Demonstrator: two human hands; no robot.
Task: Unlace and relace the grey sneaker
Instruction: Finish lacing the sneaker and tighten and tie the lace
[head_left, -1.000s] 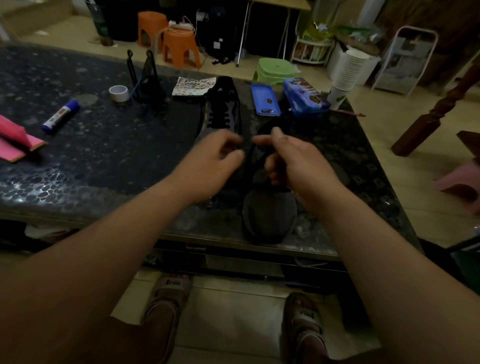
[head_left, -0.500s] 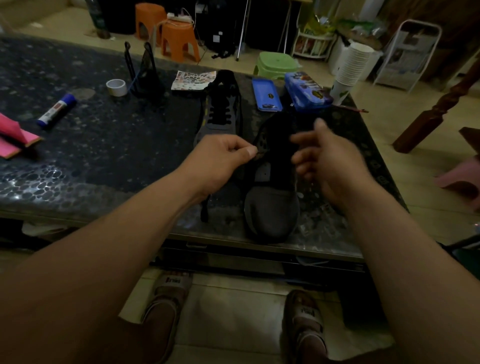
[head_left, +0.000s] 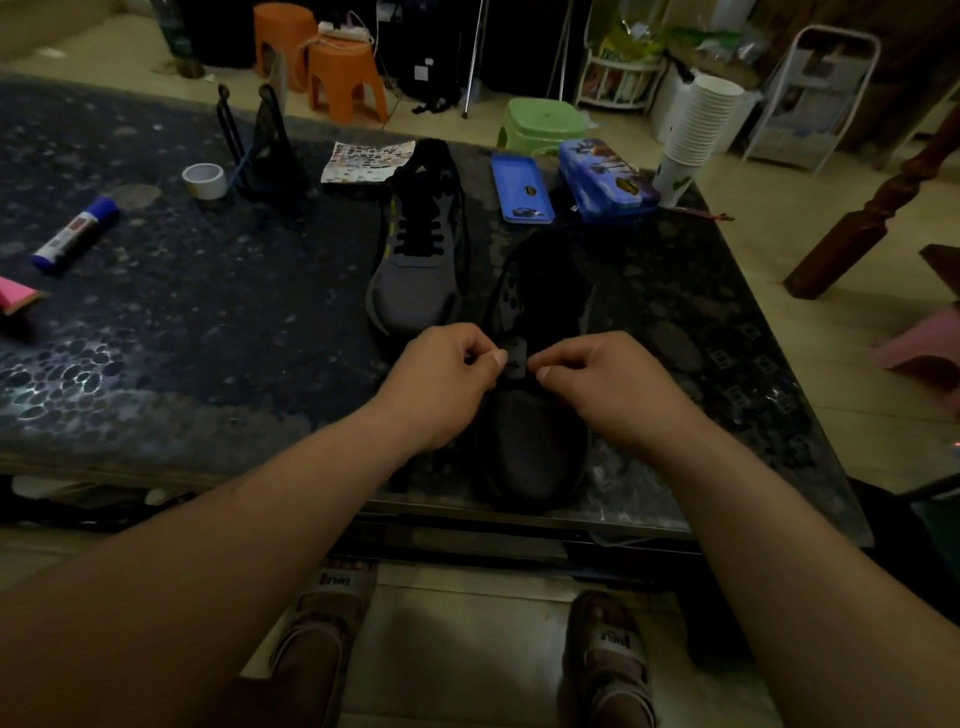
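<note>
Right now my fingers are pinched narrow on both sides: the thumb and forefinger of my left hand (head_left: 441, 382) and of my right hand (head_left: 602, 379) are each closed small over the lower lace area of the grey sneaker (head_left: 530, 441). I take it that each pinch has an end of the black lace, but the light is too dim for me to see the lace itself between the fingertips. The two hands sit near each other with a small gap between them, above the front of the tongue.

That sneaker lies on the dark pebble-patterned table (head_left: 208, 338), toe toward me and close to the near edge, its upper part open and dark. Just beside it on the left, farther from me, stands the second sneaker (head_left: 415, 260), laced in black.

Beyond the shoes are a blue tray (head_left: 521, 187) and a blue tin case (head_left: 605, 179), with a stack of white cups (head_left: 696, 130) behind the table's far corner. Off to the left lie a roll of tape (head_left: 204, 179) and a glue stick (head_left: 75, 235).
</note>
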